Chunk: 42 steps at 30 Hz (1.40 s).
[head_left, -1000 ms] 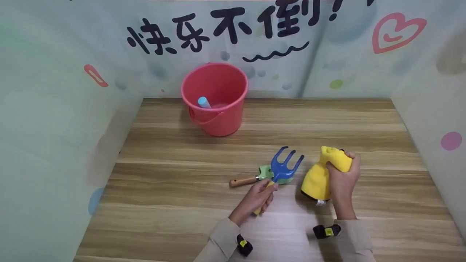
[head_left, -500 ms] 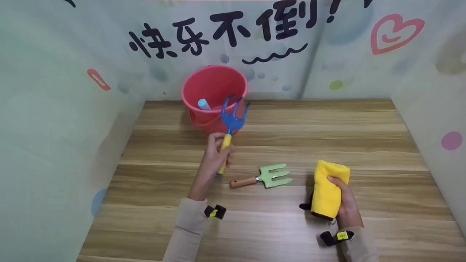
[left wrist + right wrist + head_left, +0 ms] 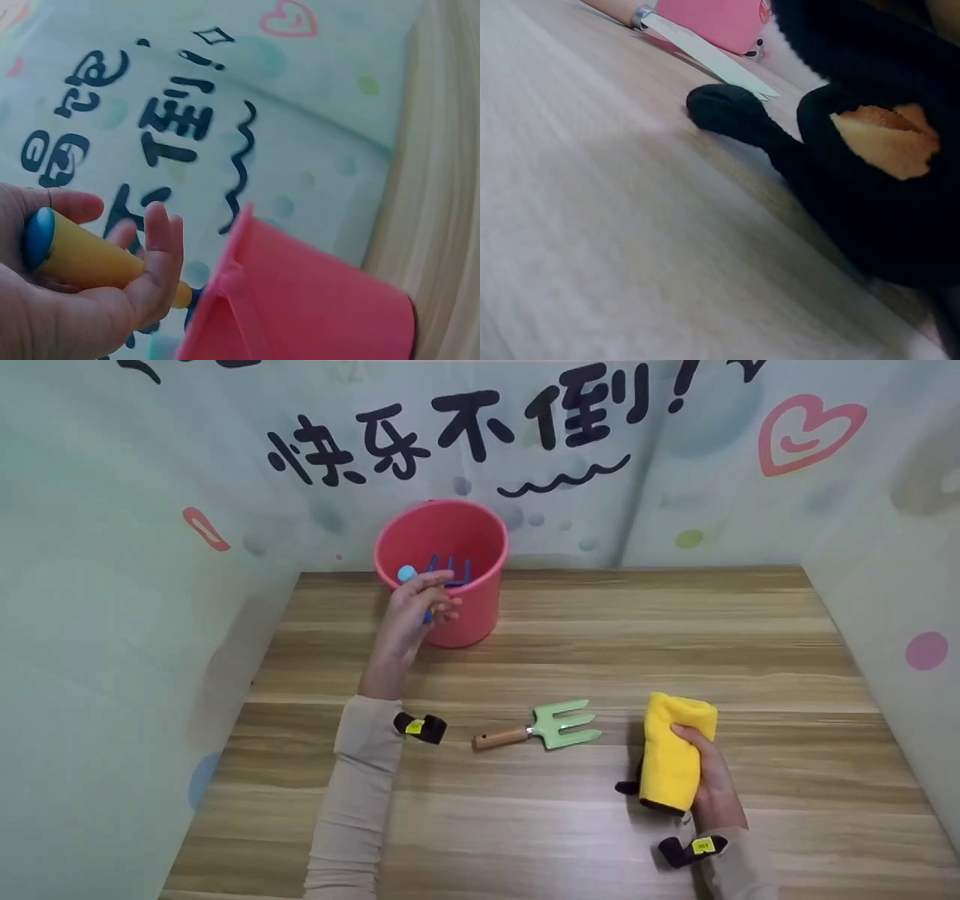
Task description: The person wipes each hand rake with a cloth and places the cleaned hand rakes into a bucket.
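Observation:
My left hand [image 3: 397,622] is at the near rim of the pink bucket [image 3: 476,611], fingers loosely curled about the yellow handle of a blue hand rake [image 3: 94,255]. The rake's tines reach inside the bucket, beside a light-blue round-ended object [image 3: 406,574]. Over on the right, my right hand [image 3: 712,784] grips a soft yellow cloth item [image 3: 667,757] with its thumb on the front. Its black underside [image 3: 885,225] has an orange-looking opening and a finger-like black part [image 3: 724,112]; its exact kind is unclear. A green hand fork [image 3: 559,725] with a wooden handle lies between my hands.
The wood-grain table [image 3: 570,825] is enclosed by pale printed cloth [image 3: 712,510] at the back and both sides. The bucket stands close to the back cloth, left of the middle.
My left hand has carried the hand rake from above the green fork, leftward and away, into the bucket's mouth. My right hand first turned and lowered the yellow cloth item, then stayed nearly still.

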{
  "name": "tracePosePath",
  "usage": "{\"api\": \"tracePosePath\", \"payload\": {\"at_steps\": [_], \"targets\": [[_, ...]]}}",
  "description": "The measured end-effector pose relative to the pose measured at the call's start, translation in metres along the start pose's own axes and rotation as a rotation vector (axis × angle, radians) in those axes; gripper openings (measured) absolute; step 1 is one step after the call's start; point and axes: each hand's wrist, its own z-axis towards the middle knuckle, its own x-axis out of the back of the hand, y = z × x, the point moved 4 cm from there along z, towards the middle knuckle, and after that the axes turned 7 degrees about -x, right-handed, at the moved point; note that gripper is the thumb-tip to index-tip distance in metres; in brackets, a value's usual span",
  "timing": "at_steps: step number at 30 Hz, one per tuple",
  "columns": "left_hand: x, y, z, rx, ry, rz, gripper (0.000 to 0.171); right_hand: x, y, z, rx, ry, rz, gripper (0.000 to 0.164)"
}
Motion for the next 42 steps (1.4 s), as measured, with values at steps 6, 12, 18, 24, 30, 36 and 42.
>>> {"api": "tracePosePath", "payload": {"at_steps": [6,12,18,24,30,36,42], "targets": [[0.004,-0.01,0.02,-0.048,0.038,0.108,0.018,0.001,-0.001,0.001,-0.013,-0.016,-0.007,0.011],[0.008,-0.014,0.035,-0.052,0.15,0.177,0.036,0.003,-0.001,0.002,-0.038,0.003,-0.018,0.016],[0.007,-0.014,0.044,-0.079,0.149,0.248,0.043,0.002,-0.001,0.001,-0.019,0.012,-0.027,0.016],[0.008,-0.022,0.044,-0.152,0.094,0.316,0.03,0.001,-0.001,-0.001,-0.038,0.03,-0.036,0.021],[0.005,-0.038,0.01,-0.473,0.146,0.412,0.029,0.0,-0.002,-0.002,-0.057,0.046,-0.019,0.021],[-0.019,-0.094,-0.04,-0.446,-0.08,0.805,0.018,0.002,-0.002,-0.001,-0.07,0.053,-0.014,0.023],[-0.039,-0.163,-0.068,-0.245,-0.457,1.26,0.043,0.001,-0.001,-0.002,-0.065,0.052,-0.05,0.025]]}}
